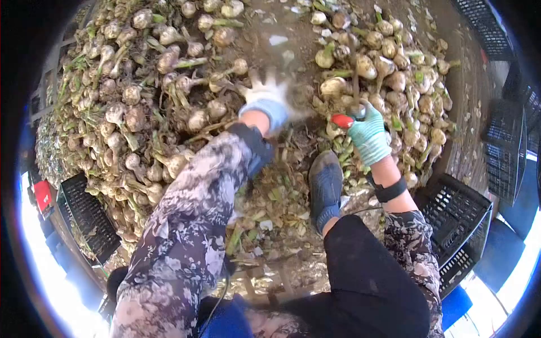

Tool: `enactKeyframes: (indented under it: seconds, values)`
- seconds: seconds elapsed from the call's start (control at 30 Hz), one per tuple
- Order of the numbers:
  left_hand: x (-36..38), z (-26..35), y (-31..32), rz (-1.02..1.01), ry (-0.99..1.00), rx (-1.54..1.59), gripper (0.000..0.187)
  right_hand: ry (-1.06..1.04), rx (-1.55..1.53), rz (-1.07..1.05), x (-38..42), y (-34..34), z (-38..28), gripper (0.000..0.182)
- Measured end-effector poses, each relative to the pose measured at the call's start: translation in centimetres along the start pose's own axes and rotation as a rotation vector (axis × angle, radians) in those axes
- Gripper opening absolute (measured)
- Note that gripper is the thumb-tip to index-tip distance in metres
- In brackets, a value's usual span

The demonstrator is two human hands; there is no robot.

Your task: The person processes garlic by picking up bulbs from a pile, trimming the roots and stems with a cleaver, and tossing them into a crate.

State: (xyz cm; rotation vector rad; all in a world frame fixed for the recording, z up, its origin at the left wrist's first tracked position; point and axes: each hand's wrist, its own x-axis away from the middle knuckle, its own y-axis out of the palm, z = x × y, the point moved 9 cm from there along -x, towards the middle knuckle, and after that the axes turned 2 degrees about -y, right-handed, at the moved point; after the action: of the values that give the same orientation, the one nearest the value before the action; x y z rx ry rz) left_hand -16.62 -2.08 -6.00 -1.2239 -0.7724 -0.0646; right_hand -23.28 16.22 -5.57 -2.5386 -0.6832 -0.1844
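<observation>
My left hand [265, 98], in a white and light-blue glove, is blurred by motion over the gap between two heaps of garlic bulbs. Its fingers look spread, with nothing visible in them. My right hand [367, 130], in a green glove, is closed around the red handle [342, 120] of a tool whose blade is hard to make out. That tool lies against the edge of the right garlic heap [396, 81]. The larger left garlic heap [132, 93] has stems and roots still on many bulbs. Cut stems and leaves [276, 208] cover the ground below my hands.
Black plastic crates stand at the lower left [89, 217], lower right [453, 217] and right edge [503, 149]. My shoe [326, 183] rests among the cut stems, below the gap between the heaps. A red object [42, 195] is at the far left.
</observation>
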Motion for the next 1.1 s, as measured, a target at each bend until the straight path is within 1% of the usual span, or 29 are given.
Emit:
enactKeyframes:
  seconds: [0.03,0.07,0.1,0.13,0.17,0.2,0.23,0.27,0.3,0.33,0.37,0.43,0.47,0.5,0.57,0.6,0.63,0.7,0.73,0.8,0.83,0.87,0.9,0.93,0.97,1.0,1.03,1.1]
  values:
    - [2.1,1.3,0.7,-0.043,0.035,-0.143,0.087,0.055,-0.070,0.018,1.2,-0.6,-0.4,0.046]
    - [3.7,2.4,3.5,-0.077,0.160,-0.134,0.086,0.034,-0.039,0.032,1.9,-1.1,-0.1,0.046]
    - [6.2,3.4,5.0,-0.165,0.227,-0.131,0.084,0.010,-0.009,0.047,2.6,-1.8,0.1,0.046]
    - [8.6,4.3,5.8,-0.064,0.337,-0.209,0.081,0.023,-0.018,0.052,3.2,-2.1,1.0,0.047]
    - [10.7,4.5,7.5,-0.230,0.364,-0.364,0.077,0.031,-0.025,0.059,3.8,-2.4,2.1,0.047]
    - [12.2,4.3,10.3,-0.358,0.382,-0.366,0.073,0.036,-0.032,0.063,4.4,-2.7,2.6,0.048]
    - [14.2,4.3,10.8,-0.401,0.411,-0.390,0.069,0.036,-0.050,0.071,5.1,-2.9,2.4,0.048]
    - [15.7,4.0,12.1,-0.232,0.494,-0.372,0.058,0.034,-0.068,0.077,6.0,-3.1,2.0,0.048]
    - [17.3,3.7,13.7,-0.305,0.536,-0.431,0.051,0.029,-0.084,0.081,7.1,-3.2,1.3,0.048]
    - [19.0,3.3,14.8,-0.378,0.577,-0.490,0.044,0.113,-0.275,0.060,8.8,-3.1,0.3,0.047]
    - [20.7,2.9,15.9,-0.444,0.606,-0.540,0.037,0.002,-0.106,0.098,9.3,-4.0,0.8,0.048]
    - [23.4,2.3,18.1,-0.329,0.596,-0.468,0.024,0.081,-0.237,0.101,11.1,-4.9,-0.5,0.049]
    - [25.0,1.9,18.9,-0.258,0.579,-0.412,0.022,0.053,-0.267,0.126,11.8,-6.0,-0.6,0.048]
    - [26.5,1.5,19.3,-0.183,0.563,-0.356,0.021,-0.043,-0.290,0.107,12.2,-6.9,-2.0,0.046]
    - [29.6,-0.3,21.1,-0.299,0.545,-0.302,0.020,-0.118,-0.298,0.070,12.4,-9.3,-3.4,0.043]
    - [30.8,-0.8,22.5,-0.216,0.592,-0.346,0.020,-0.030,-0.369,0.133,12.7,-10.8,-3.8,0.037]
    - [30.7,-2.1,25.3,-0.151,0.513,-0.320,0.023,-0.163,-0.559,0.109,11.8,-12.0,-4.3,0.030]
    - [32.0,-2.4,23.4,-0.172,0.493,-0.388,0.027,-0.027,-0.346,0.106,15.1,-13.5,-11.7,0.021]
    - [32.4,-2.4,22.2,-0.282,0.452,-0.319,0.029,-0.219,-0.278,0.080,16.1,-14.5,-15.6,0.015]
    - [32.5,-1.7,19.1,-0.493,0.373,-0.168,0.034,-0.309,-0.397,-0.008,18.5,-15.5,-20.2,0.021]
    - [31.8,-2.3,15.2,-0.310,0.309,0.132,0.042,-0.359,-0.477,-0.062,19.8,-15.8,-22.2,0.024]
    - [31.6,-3.6,10.5,-0.017,0.210,0.306,0.045,-0.382,-0.503,-0.107,21.5,-15.7,-24.1,0.026]
    - [32.4,-3.9,5.9,0.014,0.163,0.398,0.045,-0.403,-0.530,-0.152,23.6,-15.1,-25.9,0.028]
    - [33.5,-5.1,2.7,0.117,0.084,0.593,0.043,-0.419,-0.556,-0.198,26.0,-14.1,-27.6,0.029]
    - [34.7,-5.0,0.4,0.148,0.239,0.967,0.041,-0.338,-0.638,-0.178,28.6,-12.8,-29.0,0.019]
    - [37.4,-3.8,-2.9,0.099,0.399,1.227,0.039,-0.307,-0.562,-0.216,30.3,-11.1,-29.2,0.018]
    - [39.5,-3.3,-4.9,0.061,0.483,1.271,0.043,-0.285,-0.485,-0.252,31.7,-9.4,-29.3,0.016]
    - [43.4,-1.2,-6.7,-0.159,0.729,1.569,0.046,-0.426,-0.133,-0.235,35.3,-6.0,-30.8,0.017]
